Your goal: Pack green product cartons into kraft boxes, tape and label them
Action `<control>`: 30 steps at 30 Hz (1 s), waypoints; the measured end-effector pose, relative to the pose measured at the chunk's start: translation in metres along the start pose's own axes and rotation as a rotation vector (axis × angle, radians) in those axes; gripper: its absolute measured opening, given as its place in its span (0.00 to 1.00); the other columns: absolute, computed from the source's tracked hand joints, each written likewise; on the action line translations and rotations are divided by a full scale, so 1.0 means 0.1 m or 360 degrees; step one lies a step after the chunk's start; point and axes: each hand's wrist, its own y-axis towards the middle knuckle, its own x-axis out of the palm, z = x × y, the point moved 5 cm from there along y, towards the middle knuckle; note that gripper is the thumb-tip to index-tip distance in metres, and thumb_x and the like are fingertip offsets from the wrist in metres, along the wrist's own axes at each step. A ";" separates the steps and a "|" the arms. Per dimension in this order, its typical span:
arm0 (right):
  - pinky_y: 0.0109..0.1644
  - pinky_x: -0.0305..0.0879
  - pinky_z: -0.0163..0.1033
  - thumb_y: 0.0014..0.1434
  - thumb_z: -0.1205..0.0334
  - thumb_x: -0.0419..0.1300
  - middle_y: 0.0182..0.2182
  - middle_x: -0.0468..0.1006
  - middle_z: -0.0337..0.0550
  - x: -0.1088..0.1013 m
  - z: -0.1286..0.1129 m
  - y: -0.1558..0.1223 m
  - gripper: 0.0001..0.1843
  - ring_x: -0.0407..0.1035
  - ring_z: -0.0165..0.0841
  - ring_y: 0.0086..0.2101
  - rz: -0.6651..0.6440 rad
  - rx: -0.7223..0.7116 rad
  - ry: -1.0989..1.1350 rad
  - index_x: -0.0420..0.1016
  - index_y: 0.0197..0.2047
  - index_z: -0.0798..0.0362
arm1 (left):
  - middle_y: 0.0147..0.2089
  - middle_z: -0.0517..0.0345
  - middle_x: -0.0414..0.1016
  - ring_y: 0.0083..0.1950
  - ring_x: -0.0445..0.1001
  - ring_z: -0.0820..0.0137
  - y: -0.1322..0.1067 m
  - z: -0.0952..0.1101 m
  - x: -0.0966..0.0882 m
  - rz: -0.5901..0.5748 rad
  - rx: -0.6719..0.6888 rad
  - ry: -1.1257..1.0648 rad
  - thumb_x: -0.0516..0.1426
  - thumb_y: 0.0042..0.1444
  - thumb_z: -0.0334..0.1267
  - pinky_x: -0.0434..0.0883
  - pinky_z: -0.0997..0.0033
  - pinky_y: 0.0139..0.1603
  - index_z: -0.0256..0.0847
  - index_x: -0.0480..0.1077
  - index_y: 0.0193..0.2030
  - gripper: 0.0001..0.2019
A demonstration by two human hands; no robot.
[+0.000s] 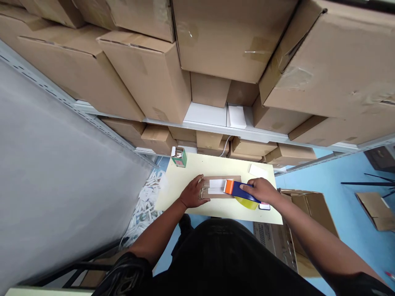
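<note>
A small flat cardboard box [220,178] lies on the pale yellow table. A white paper [216,186] covers much of its top, and shiny clear tape [203,189] shows at its left end. My left hand [194,192] grips that end, fingers on the far side and thumb on the near side. My right hand [261,190] is closed around a blue and orange tape dispenser [242,190] with a yellowish tape roll [247,203] below it. The dispenser's orange head is over the paper; whether it touches is unclear.
A green carton [179,158] stands at the table's [191,164] back left. White paper [258,170] lies back right; a phone-like object [264,206] is near my right wrist. Shelves hold cardboard boxes [228,37]. An open carton [314,213] stands right, paper scraps [143,209] left.
</note>
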 end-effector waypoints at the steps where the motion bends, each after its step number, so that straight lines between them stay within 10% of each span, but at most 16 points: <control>1: 0.31 0.52 0.37 0.65 0.30 0.50 0.25 0.79 0.44 0.00 -0.02 -0.02 0.34 0.71 0.36 0.29 -0.0018 -0.0043 -0.0070 0.79 0.29 0.50 | 0.73 0.35 0.56 0.76 0.55 0.41 0.02 0.00 0.00 -0.0001 -0.0023 0.0001 0.68 0.49 0.58 0.58 0.36 0.75 0.40 0.58 0.72 0.48; 25: 0.47 0.59 0.44 0.70 0.39 0.50 0.33 0.82 0.53 0.26 -0.24 0.09 0.28 0.73 0.44 0.36 0.0165 -0.0444 -0.0614 0.78 0.37 0.54 | 0.74 0.36 0.54 0.76 0.55 0.42 0.10 -0.05 -0.06 0.0058 -0.0102 -0.0094 0.70 0.47 0.52 0.61 0.39 0.75 0.40 0.57 0.71 0.47; 30: 0.61 0.57 0.52 0.69 0.42 0.54 0.40 0.82 0.58 0.54 -0.19 0.05 0.25 0.74 0.48 0.43 0.0483 -0.0471 -0.0573 0.78 0.43 0.57 | 0.74 0.36 0.54 0.76 0.56 0.42 0.11 -0.07 -0.08 0.0033 -0.0118 -0.0118 0.70 0.47 0.51 0.61 0.39 0.74 0.41 0.58 0.71 0.46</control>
